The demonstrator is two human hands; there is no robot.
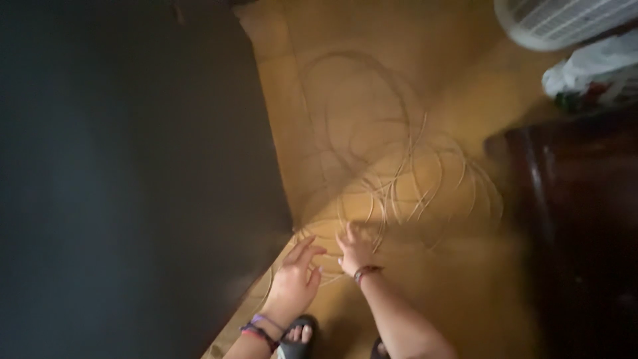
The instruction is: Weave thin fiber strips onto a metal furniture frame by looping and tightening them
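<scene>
Sandalled foot [298,332] shows at the near edge on the yellow floor [458,292], and just beyond it the left hand [294,280] is spread flat with a wide grip, holding nothing, beside the right hand [355,249], whose fingers rest open on the nearest loops. Thin pale cane strips [399,179] lie coiled in overlapping rings from the hands outward across mid-floor. Dark panel [126,179] fills the left, dark wooden furniture [578,219] the right, with a white plastic bag [591,73] and white fan [558,20] far right.

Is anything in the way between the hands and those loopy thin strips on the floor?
Nothing visible is. The right hand already reaches the coiled strips, and the left hand is just beside them.
</scene>
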